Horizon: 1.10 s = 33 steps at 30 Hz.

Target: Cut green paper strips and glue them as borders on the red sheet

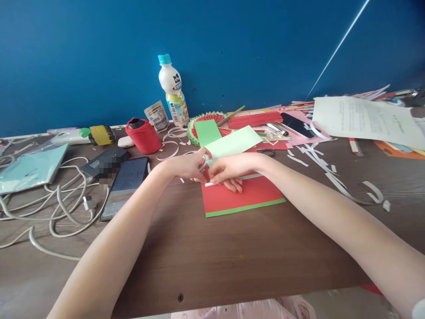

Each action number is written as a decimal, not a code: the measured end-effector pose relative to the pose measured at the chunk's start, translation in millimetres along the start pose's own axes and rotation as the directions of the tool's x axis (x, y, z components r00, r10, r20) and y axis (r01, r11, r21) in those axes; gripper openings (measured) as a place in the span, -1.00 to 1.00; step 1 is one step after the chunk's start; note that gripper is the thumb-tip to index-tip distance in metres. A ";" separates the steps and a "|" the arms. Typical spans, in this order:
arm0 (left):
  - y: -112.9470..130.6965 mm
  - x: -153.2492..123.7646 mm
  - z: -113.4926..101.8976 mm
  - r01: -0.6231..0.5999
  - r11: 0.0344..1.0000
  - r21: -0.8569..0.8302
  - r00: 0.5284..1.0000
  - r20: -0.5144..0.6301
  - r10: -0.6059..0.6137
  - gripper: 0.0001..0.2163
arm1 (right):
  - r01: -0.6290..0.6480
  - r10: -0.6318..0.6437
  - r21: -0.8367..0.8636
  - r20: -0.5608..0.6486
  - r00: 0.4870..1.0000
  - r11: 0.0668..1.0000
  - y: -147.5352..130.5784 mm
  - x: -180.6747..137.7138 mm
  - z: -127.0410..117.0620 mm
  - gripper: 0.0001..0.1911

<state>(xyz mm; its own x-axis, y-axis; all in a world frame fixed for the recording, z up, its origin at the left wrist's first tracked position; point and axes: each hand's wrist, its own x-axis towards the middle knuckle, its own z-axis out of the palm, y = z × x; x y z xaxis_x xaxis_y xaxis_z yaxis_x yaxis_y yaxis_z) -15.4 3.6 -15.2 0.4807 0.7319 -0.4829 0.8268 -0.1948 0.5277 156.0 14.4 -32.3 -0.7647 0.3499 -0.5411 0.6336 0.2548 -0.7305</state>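
A red sheet of paper point(244, 198) with a green strip along its near edge lies on the table under my hands. My left hand point(190, 166) is closed around a roll of white tape point(203, 163) at the sheet's left side. A strip of tape point(253, 176) runs across the red sheet. My right hand point(229, 170) bends over the sheet; its thumb and forefinger pinch the tape by the left edge, while other fingers rest on the paper. A pale green sheet point(234, 142) lies just behind my hands, partly covered by them.
Behind stand a pleated red-and-green paper fan point(194, 128), a green paper point(207, 133) and a bottle point(173, 93). Phones point(124, 186), point(297, 125), cables point(71, 208) and a red-wrapped object point(144, 136) lie around. White paper scraps point(335, 179) are scattered at right, near a printed sheet point(368, 119).
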 end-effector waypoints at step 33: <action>2.7 0.9 2.6 0.006 0.990 0.140 1.000 0.008 -0.007 -0.38 | -0.105 0.099 -0.065 -0.094 0.991 0.992 -0.9 1.9 4.5 -0.81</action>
<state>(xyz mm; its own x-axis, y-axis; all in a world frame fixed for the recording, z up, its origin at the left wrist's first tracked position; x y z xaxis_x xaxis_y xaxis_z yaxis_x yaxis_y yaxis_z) -11.9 2.0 -16.1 0.4772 0.7282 -0.4919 0.8622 -0.2799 0.4221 153.5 10.7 -34.5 -0.6837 0.4565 -0.5693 0.7168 0.2742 -0.6411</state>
